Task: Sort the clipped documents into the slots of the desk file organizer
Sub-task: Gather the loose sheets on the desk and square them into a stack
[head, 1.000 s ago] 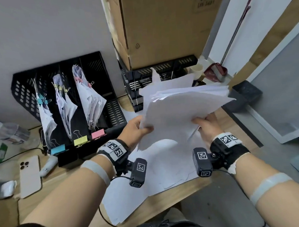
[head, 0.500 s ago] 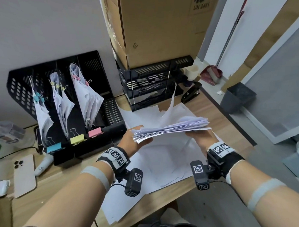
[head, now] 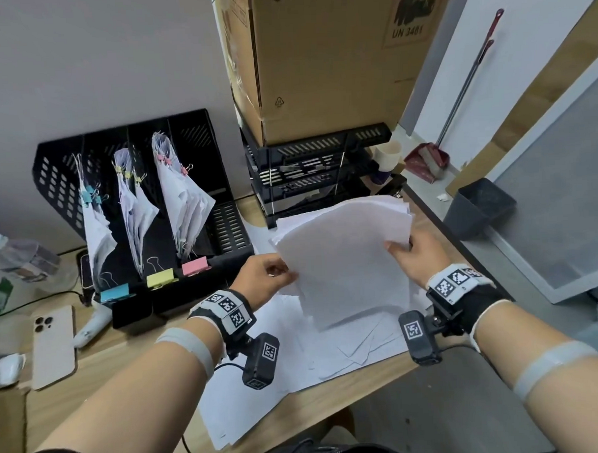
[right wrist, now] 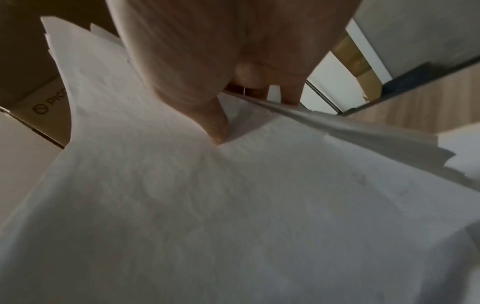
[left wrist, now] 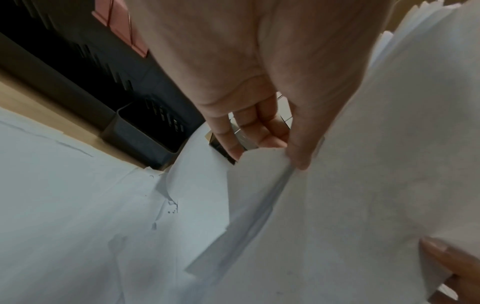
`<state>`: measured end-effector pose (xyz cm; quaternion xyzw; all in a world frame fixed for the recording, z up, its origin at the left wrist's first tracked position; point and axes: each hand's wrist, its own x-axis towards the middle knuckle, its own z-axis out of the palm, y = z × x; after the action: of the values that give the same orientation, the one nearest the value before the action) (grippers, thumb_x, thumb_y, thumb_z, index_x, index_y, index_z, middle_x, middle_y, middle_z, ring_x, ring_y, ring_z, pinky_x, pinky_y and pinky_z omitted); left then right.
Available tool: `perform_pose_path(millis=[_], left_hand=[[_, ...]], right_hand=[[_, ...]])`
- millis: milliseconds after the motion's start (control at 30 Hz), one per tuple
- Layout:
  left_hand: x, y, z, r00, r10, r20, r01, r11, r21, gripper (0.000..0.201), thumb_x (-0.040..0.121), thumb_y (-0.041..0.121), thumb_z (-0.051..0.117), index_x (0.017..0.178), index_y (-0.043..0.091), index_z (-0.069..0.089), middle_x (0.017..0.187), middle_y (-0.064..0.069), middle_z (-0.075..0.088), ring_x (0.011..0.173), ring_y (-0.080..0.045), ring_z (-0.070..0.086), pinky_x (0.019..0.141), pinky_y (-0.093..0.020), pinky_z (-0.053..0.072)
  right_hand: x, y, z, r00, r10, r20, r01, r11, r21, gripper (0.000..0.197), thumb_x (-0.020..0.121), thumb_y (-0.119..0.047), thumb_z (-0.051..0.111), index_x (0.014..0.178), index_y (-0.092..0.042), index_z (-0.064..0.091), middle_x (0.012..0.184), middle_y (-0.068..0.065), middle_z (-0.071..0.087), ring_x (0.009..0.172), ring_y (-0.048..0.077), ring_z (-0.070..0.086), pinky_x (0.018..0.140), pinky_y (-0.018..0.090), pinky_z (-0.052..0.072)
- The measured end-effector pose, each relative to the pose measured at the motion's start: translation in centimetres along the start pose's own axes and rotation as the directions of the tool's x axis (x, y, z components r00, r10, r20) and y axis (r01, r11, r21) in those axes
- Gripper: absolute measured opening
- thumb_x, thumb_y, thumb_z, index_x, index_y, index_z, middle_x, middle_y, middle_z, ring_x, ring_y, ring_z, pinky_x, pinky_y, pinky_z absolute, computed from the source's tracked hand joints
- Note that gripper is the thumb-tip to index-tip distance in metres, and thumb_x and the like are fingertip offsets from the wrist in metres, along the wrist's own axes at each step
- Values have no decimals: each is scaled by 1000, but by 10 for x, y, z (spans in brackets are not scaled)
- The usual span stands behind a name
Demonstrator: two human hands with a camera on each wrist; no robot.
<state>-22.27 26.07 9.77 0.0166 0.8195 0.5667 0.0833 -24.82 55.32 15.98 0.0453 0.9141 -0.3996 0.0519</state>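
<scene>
Meanwhile, a person holds a thick stack of loose white paper sheets [head: 347, 255] above a light wooden counter [head: 126, 381], tilted up at its far edge, with the left hand [head: 264, 279] gripping the stack's left edge and the right hand [head: 410, 261] gripping its right edge. From the left wrist view, the left hand [left wrist: 249, 82] pinches the edge of the sheets between thumb and curled fingers [left wrist: 262, 131]; from the right wrist view, the right hand [right wrist: 221, 61] presses its thumb onto the top sheet while the fingers curl beneath the stack [right wrist: 233, 205]. No clip shows on the held stack. More white sheets [head: 296, 356] lie spread flat on the counter under the hands. To the left stands a black perforated plastic desk file organizer [head: 59, 175] against the wall, three of its slots filled with clipped paper bundles: blue-clipped papers [head: 97, 228] in the left slot, yellow-clipped papers [head: 134, 213] in the next, pink-clipped papers [head: 183, 200] in the third, while the rightmost slot [head: 217, 195] holds none. Blue, yellow and pink binder clips sit on the front lip of the matching slots. Behind the stack stands a black stacked letter tray [head: 316, 177] carrying a large brown cardboard box [head: 324, 54]. A pale smartphone [head: 52, 346] lies face down near the counter's left end.
</scene>
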Motion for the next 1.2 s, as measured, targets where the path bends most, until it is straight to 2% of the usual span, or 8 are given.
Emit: perform_pose_path(millis=[233, 367, 500, 600, 700, 900, 1067, 1200], left_hand=[[7, -2, -13, 986, -29, -162, 33, 999, 20, 13, 92, 12, 67, 84, 22, 70, 81, 1, 70, 73, -12, 60, 73, -32, 52], [16, 20, -33, 981, 70, -181, -72, 997, -4, 27, 95, 4, 61, 81, 27, 63, 79, 15, 71, 79, -4, 65, 80, -22, 50], [26, 47, -53, 982, 164, -98, -169, 985, -41, 28, 96, -3, 57, 83, 21, 63, 82, 14, 69, 79, 3, 64, 79, -14, 48], [26, 65, -62, 973, 229, -33, -230, 973, -18, 31, 94, -7, 58, 82, 22, 63, 83, 10, 65, 80, 4, 62, 80, -11, 45], [21, 74, -69, 968, 242, 59, -243, 970, 0, 40, 94, -5, 59, 79, 32, 66, 81, 15, 64, 81, -2, 60, 82, -14, 46], [1, 90, -76, 960, 222, 170, -232, 972, 39, 35, 94, -13, 51, 78, 17, 57, 66, 21, 58, 66, 6, 52, 72, -8, 41], [-10, 102, -81, 931, 261, 254, -315, 928, 200, 28, 96, -3, 56, 82, 20, 63, 83, 14, 66, 80, 5, 60, 84, -9, 43], [-16, 103, -81, 929, 289, 233, -346, 901, 262, 33, 95, -3, 55, 80, 26, 62, 78, 20, 65, 79, 6, 60, 83, -9, 43]], right_hand=[[14, -5, -36, 997, 18, -69, -20, 999, -35, 28, 93, -17, 59, 120, -9, 62, 115, 12, 67, 100, 24, 60, 84, 27, 38], [12, -9, -42, 999, -43, 23, 44, 997, -62, 27, 93, -20, 61, 119, -10, 64, 108, 9, 66, 104, 26, 61, 86, 28, 39], [17, -21, -35, 968, -218, 121, 232, 966, -115, 25, 92, -24, 62, 115, -17, 67, 122, -7, 56, 112, 17, 56, 97, 33, 42], [23, -33, -31, 925, -321, 203, 343, 935, -86, 22, 91, -26, 63, 111, -22, 71, 149, -18, 38, 132, 6, 41, 112, 34, 33], [27, -47, -27, 893, -383, 237, 415, 904, -101, 20, 92, -23, 63, 109, -21, 74, 155, -17, 29, 144, 7, 24, 119, 34, 22], [33, -64, -21, 835, -423, 351, 491, 862, -129, 15, 91, -23, 64, 91, -13, 75, 158, -17, 21, 148, 5, 10, 122, 37, 14], [35, -71, -14, 743, -519, 423, 630, 756, -179, 11, 91, -24, 65, 94, -22, 76, 159, -20, 17, 149, 4, 6, 120, 34, 17], [35, -82, -8, 692, -579, 431, 685, 715, -141, 10, 90, -21, 66, 94, -23, 75, 154, -19, 32, 147, 6, 15, 116, 29, 20]])
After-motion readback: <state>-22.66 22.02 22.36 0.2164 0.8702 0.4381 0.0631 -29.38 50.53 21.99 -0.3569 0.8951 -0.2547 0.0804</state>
